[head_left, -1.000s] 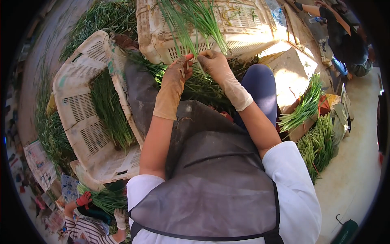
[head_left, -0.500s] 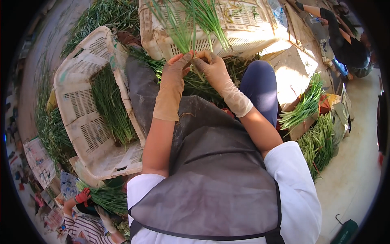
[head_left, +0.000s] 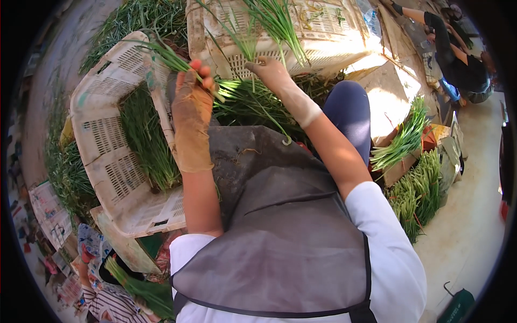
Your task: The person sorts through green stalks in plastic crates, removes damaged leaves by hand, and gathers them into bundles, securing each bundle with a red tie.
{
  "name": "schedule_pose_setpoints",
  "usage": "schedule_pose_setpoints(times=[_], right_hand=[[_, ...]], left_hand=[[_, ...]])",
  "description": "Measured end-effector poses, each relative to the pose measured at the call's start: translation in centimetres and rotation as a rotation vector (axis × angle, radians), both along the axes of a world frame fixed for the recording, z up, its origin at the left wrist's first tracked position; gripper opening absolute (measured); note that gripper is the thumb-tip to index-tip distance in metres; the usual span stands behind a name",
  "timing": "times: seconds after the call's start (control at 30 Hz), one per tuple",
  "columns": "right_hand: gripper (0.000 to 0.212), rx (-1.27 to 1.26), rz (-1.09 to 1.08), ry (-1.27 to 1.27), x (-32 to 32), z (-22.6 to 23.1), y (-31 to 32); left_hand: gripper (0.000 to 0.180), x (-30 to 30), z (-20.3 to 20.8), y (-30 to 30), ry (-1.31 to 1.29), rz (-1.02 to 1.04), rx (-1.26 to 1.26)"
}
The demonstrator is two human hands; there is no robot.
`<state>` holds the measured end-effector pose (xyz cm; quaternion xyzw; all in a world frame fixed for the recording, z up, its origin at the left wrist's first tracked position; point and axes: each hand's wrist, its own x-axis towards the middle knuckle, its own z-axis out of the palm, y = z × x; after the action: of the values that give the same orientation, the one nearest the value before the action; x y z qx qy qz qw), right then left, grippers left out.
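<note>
My left hand (head_left: 193, 102), in a dirty tan glove with red fingertips, grips a few thin green stalks (head_left: 161, 51) that stick out up and to the left. My right hand (head_left: 271, 72), also gloved, is closed on a bunch of green stalks (head_left: 272, 19) that fan upward over a pale plastic crate (head_left: 323, 32). Loose greens (head_left: 250, 102) lie between both hands, above my grey apron (head_left: 274, 215).
A white slotted crate (head_left: 105, 156) holding trimmed greens sits at my left. Heaps of greens lie on the ground at far left and top. Bundled greens (head_left: 414, 183) are stacked at right. A person in black (head_left: 458, 59) crouches at top right.
My hands have come apart: the left moved left with a few stalks, while the right stays on the bunch in front of the pale crate.
</note>
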<state>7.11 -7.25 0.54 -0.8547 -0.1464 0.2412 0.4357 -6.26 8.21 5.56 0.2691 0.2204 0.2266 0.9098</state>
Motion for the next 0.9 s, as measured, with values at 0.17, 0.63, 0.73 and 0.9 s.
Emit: schedule_pose_setpoints(times=[0.17, 0.63, 0.73, 0.9], right_hand=[[0.021, 0.470, -0.083, 0.283, -2.2, 1.6, 1.4], [0.032, -0.122, -0.030, -0.372, -6.7, 3.4, -3.4], [0.036, 0.008, -0.097, -0.363, -6.3, 2.1, -4.7], [0.028, 0.557, -0.166, 0.560, -8.2, 1.4, -1.4]], left_hand=[[0.022, -1.3, -1.8, 0.3, 0.114, -0.033, -0.022], [0.021, -0.2, -4.2, -4.5, 0.331, -0.392, -0.070], [0.026, -0.5, -2.5, -3.0, 0.146, -0.443, -0.053], [0.014, -0.2, -5.0, -5.8, 0.375, -0.255, -0.070]])
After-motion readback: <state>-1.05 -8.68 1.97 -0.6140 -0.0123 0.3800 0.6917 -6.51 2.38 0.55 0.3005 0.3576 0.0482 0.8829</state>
